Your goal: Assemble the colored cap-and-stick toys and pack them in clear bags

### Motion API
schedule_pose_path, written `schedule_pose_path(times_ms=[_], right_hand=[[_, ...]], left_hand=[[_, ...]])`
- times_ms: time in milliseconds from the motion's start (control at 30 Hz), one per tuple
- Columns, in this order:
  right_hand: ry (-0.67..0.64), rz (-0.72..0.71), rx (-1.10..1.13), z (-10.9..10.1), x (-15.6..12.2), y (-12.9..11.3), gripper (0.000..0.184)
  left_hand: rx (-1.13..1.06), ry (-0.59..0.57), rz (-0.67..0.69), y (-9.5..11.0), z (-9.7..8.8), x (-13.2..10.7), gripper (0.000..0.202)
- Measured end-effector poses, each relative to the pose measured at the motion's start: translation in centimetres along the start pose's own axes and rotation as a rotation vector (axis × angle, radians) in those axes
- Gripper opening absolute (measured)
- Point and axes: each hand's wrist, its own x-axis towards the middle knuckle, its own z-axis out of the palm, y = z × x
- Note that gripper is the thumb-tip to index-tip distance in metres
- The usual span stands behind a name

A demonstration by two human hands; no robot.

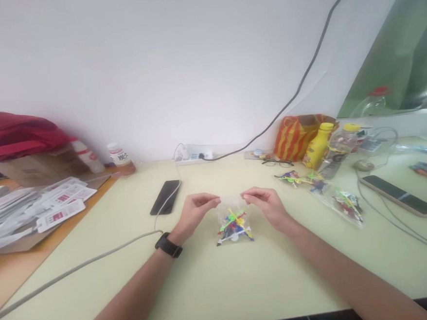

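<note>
A small clear plastic bag point(234, 223) hangs or stands upright over the pale table in front of me. Colourful plastic pieces in yellow, green, blue, red and white fill its lower part. My left hand point(198, 210) pinches the bag's upper left corner between thumb and fingers. At the upper right corner, my right hand point(266, 204) holds it in the same kind of pinch. A black watch point(169, 245) is on my left wrist. Whether the bag's bottom touches the table I cannot tell.
Left of my hands lies a black phone point(165, 197) with a cable across it. More bags of colourful pieces point(343, 204), a second phone point(399, 195), glasses point(277, 163) and bottles point(318, 145) are at right. A power strip point(194, 154) sits by the wall; labelled tags point(61, 209) lie far left.
</note>
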Motion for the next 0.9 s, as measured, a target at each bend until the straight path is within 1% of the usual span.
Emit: schedule_pose_path(times_ms=[133,200,267,333,400,500,567,667,833,900], right_hand=[[-0.007,0.005,-0.048,0.14,-0.01,0.02,0.031],[-0.037,-0.037,-0.129,0.15,0.02,0.13,0.027],[-0.058,-0.081,-0.201,0.18,0.03,0.25,0.022],[-0.059,-0.075,-0.210,0.25,0.00,0.30,0.021],[-0.049,-0.030,-0.168,0.35,-0.06,0.25,0.021],[-0.010,0.024,-0.087,0.39,-0.15,0.03,0.020],[0.009,0.038,-0.044,0.34,-0.17,-0.12,0.020],[0.001,0.039,-0.011,0.25,-0.17,-0.23,0.020],[0.009,0.026,-0.083,0.33,-0.11,-0.06,0.033],[0.000,-0.009,-0.147,0.41,-0.12,0.12,0.030]], left_hand=[[0.057,0.021,0.049,-0.05,0.00,0.12,0.026],[0.127,0.009,0.066,-0.09,0.01,0.19,0.029],[0.207,-0.022,0.089,-0.14,0.04,0.23,0.026],[0.242,-0.041,0.117,-0.21,0.11,0.25,0.023],[0.215,-0.049,0.126,-0.28,0.19,0.25,0.022],[0.113,-0.053,0.097,-0.32,0.23,0.20,0.021],[0.053,-0.053,0.066,-0.29,0.18,0.14,0.020],[0.012,-0.040,0.025,-0.26,0.05,0.02,0.020],[0.056,-0.014,0.040,-0.42,0.04,0.08,0.028],[0.112,-0.018,0.053,-0.53,0.09,0.18,0.029]])
